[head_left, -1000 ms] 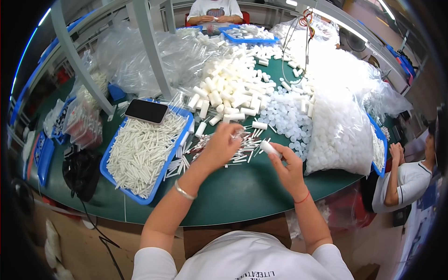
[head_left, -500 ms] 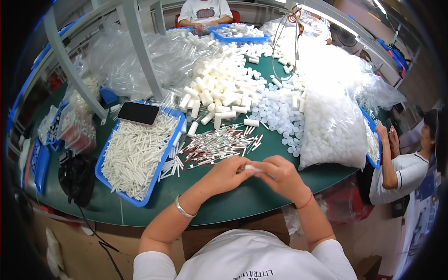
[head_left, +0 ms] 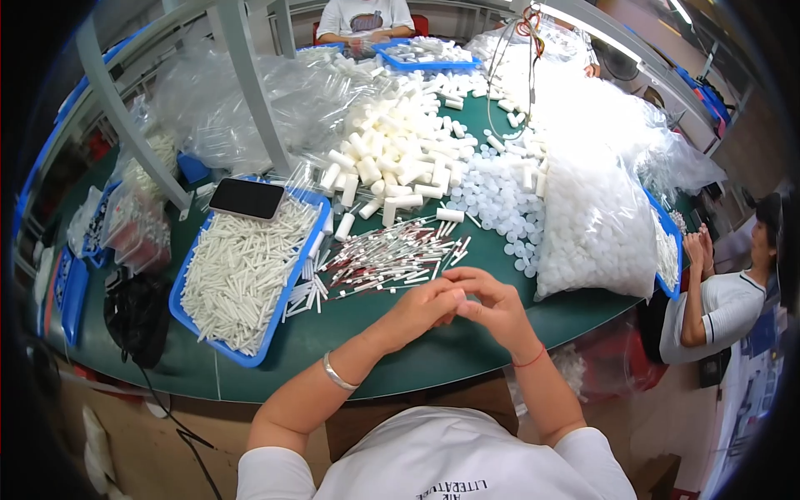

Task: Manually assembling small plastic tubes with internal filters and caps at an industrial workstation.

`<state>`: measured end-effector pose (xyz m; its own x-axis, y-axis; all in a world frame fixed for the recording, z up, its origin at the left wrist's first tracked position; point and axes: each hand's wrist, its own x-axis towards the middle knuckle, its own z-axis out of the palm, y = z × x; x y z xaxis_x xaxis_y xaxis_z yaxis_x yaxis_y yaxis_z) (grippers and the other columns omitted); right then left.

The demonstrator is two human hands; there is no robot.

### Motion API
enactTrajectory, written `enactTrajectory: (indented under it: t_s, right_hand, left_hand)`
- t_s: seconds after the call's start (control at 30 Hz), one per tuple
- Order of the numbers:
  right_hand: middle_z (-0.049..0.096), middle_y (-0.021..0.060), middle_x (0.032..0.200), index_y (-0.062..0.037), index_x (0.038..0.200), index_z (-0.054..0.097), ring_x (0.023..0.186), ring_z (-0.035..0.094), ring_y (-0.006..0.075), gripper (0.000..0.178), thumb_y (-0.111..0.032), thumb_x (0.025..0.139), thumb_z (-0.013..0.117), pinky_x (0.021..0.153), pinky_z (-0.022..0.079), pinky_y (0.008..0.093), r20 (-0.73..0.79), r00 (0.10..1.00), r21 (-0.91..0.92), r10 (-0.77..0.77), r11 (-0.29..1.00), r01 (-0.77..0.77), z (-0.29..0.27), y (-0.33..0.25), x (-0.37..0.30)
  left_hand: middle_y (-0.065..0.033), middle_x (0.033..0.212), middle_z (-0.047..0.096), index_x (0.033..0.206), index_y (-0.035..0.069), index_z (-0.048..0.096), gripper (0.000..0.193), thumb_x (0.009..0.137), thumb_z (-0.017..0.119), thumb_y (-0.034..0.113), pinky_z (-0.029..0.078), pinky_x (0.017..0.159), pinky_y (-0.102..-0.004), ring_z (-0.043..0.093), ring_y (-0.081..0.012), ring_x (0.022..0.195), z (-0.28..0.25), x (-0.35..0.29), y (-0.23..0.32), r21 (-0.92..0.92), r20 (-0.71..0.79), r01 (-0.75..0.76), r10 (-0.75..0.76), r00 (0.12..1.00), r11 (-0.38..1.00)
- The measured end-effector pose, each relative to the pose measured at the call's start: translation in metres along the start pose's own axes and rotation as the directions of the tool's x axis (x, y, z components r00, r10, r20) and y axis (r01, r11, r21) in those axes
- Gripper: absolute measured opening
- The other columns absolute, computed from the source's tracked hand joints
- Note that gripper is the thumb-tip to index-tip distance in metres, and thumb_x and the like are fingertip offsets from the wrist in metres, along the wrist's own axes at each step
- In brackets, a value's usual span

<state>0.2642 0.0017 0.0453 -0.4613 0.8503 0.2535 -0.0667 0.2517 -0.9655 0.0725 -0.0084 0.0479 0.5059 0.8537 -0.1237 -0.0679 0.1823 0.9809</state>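
Observation:
My left hand (head_left: 421, 310) and my right hand (head_left: 493, 305) meet over the front of the green table. Their fingers are closed and press together, and whatever they hold is hidden behind them. Just beyond lies a pile of thin white-and-red sticks (head_left: 392, 254). Behind those sits a large heap of white cylinders (head_left: 400, 142), with many translucent round caps (head_left: 496, 196) to its right. At the left, a blue tray (head_left: 250, 360) is full of short white tubes (head_left: 237, 283), and a black-screened phone (head_left: 247, 199) rests on its far end.
A bulging clear bag of white pieces (head_left: 596, 242) stands to the right. Grey metal posts (head_left: 254, 92) rise at the left, and wires (head_left: 527, 33) hang above the middle. Co-workers sit across the table and at the right. A black bag (head_left: 137, 321) lies at the left edge.
The white piece that showed between my fingertips is now hidden. My hands have drawn closer together, with the right fingers folding over the left.

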Motion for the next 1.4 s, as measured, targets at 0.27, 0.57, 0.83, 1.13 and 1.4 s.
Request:
enactTrajectory:
  t_s: [0.27, 0.57, 0.83, 1.13, 1.4]
  right_hand:
    - [0.052, 0.0153, 0.132, -0.0012, 0.128, 0.052, 0.115, 0.055, 0.0235, 0.047, -0.027, 0.091, 0.066, 0.093, 0.049, 0.0391, 0.185, 0.961, 0.526, 0.207, 0.804, -0.275, 0.019, -0.009, 0.012]
    - [0.052, 0.0188, 0.135, -0.0028, 0.132, 0.050, 0.117, 0.055, 0.0274, 0.050, -0.027, 0.090, 0.064, 0.092, 0.049, 0.0405, 0.249, 0.931, 0.619, 0.268, 0.695, -0.366, 0.026, 0.010, 0.007]
    - [0.050, 0.0229, 0.135, -0.0043, 0.135, 0.048, 0.116, 0.056, 0.0300, 0.050, -0.030, 0.094, 0.058, 0.088, 0.050, 0.0430, 0.244, 0.923, 0.756, 0.299, 0.538, -0.374, 0.026, 0.009, 0.002]
    - [0.050, 0.0209, 0.134, -0.0052, 0.142, 0.041, 0.109, 0.057, 0.0278, 0.055, -0.030, 0.095, 0.056, 0.085, 0.051, 0.0406, 0.232, 0.921, 0.746, 0.314, 0.551, -0.376, 0.025, 0.013, -0.001]
    - [0.051, 0.0141, 0.123, -0.0017, 0.144, 0.036, 0.089, 0.054, 0.0174, 0.083, -0.005, 0.073, 0.078, 0.079, 0.050, 0.0285, -0.046, 0.994, -0.334, -0.097, 0.940, 0.076, 0.034, 0.001, -0.030]
  left_hand:
    - [0.0019, 0.073, 0.047, 0.083, 0.008, 0.055, 0.052, 0.101, 0.035, 0.052, 0.033, 0.052, -0.0217, 0.040, -0.0072, 0.062, 0.009, -0.003, 0.003, 0.051, -0.089, -0.017, 0.022, 0.996, 0.999]
    - [0.0021, 0.065, 0.044, 0.075, 0.009, 0.052, 0.046, 0.100, 0.035, 0.043, 0.030, 0.049, -0.0233, 0.039, -0.0074, 0.058, 0.012, -0.006, 0.002, 0.040, -0.173, -0.033, 0.039, 0.984, 0.999]
    - [0.0018, 0.061, 0.044, 0.072, 0.006, 0.052, 0.049, 0.098, 0.038, 0.045, 0.027, 0.046, -0.0223, 0.037, -0.0070, 0.051, 0.013, -0.004, -0.003, -0.326, -0.054, 0.121, -0.146, 0.988, 0.938]
    - [-0.0007, 0.060, 0.045, 0.076, 0.009, 0.049, 0.046, 0.099, 0.036, 0.047, 0.031, 0.044, -0.0228, 0.041, -0.0095, 0.051, 0.009, -0.002, -0.004, -0.338, 0.004, 0.175, -0.185, 0.983, 0.925]
    - [-0.0092, 0.066, 0.054, 0.076, 0.008, 0.046, 0.049, 0.103, 0.024, 0.044, 0.049, 0.069, -0.0353, 0.056, -0.0225, 0.066, 0.014, 0.007, -0.014, -0.607, 0.115, 0.193, -0.155, 0.981, 0.771]
